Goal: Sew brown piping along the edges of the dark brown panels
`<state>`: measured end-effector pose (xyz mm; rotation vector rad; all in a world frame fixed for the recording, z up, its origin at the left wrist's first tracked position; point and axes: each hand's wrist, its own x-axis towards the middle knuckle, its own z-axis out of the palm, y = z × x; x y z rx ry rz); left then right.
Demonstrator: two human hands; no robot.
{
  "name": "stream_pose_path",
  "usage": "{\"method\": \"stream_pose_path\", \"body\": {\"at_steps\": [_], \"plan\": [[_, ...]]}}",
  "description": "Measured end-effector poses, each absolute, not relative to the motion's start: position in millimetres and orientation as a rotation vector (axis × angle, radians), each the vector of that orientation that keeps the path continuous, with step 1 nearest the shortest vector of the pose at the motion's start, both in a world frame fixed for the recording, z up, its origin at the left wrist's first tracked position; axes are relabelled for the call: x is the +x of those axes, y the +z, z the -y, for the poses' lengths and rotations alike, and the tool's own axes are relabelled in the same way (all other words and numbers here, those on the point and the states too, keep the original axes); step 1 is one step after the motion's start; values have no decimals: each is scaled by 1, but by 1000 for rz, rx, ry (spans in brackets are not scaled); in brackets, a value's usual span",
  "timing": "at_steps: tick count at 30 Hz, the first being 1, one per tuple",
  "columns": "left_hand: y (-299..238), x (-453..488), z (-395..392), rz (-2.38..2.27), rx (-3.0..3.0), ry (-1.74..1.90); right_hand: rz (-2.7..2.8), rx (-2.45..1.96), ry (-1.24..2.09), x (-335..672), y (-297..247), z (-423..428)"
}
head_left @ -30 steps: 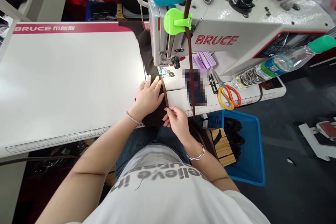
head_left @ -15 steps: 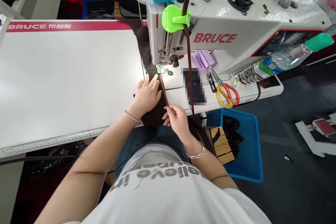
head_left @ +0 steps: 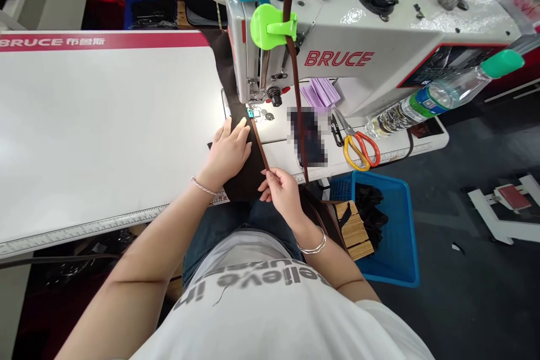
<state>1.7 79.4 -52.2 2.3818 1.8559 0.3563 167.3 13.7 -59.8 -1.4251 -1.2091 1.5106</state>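
Observation:
My left hand (head_left: 230, 152) lies with spread fingers on a dark brown piece of fabric (head_left: 242, 183), just left of the blue presser foot (head_left: 250, 113). A narrow brown binding strip (head_left: 259, 143) runs from the foot toward me. Its near end is pinched between the thumb and fingers of my right hand (head_left: 280, 188), close to the table's front edge. The fabric passes beneath the head of the white sewing machine (head_left: 337, 39) and shows again behind it. The needle point is too small to make out.
Right of the needle are orange-and-yellow scissors (head_left: 361, 149), a blurred dark object (head_left: 312, 138), purple slips (head_left: 319, 93) and a bottle (head_left: 430, 104). Another brown strip (head_left: 294, 67) hangs past a green clip (head_left: 270, 27). A blue basket (head_left: 400, 225) stands below on the right.
The whole view has shifted slightly, so things appear a little farther left. The fabric's left corner sits slightly farther forward. My left hand stays on the fabric; my right keeps its pinch.

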Motion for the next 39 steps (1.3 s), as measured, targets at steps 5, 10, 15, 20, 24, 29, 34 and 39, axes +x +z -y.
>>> {"method": "stream_pose_path", "body": {"at_steps": [5,10,15,20,24,29,34,39], "plan": [[-53,9,-69,-1842,2406,390,1241,-1389,1503,170,-66,-8],[-55,23,-44,-1869,2340,414,1272,-1358,1497,175,-72,2],[-58,19,-34,-1869,2358,420,1217,-1344,1552,178,-74,6],[-57,12,-36,-1837,2386,372,1195,-1330,1582,177,-75,5],[-56,15,-35,-1842,2403,350,1197,-1317,1594,175,-75,6],[-55,16,-33,-1826,2425,340,1185,-1340,1585,175,-74,6],[-55,18,-33,-1820,2432,338,1200,-1339,1579,174,-73,5],[-55,18,-32,-1807,2428,338,1221,-1330,1574,173,-73,5]]}}
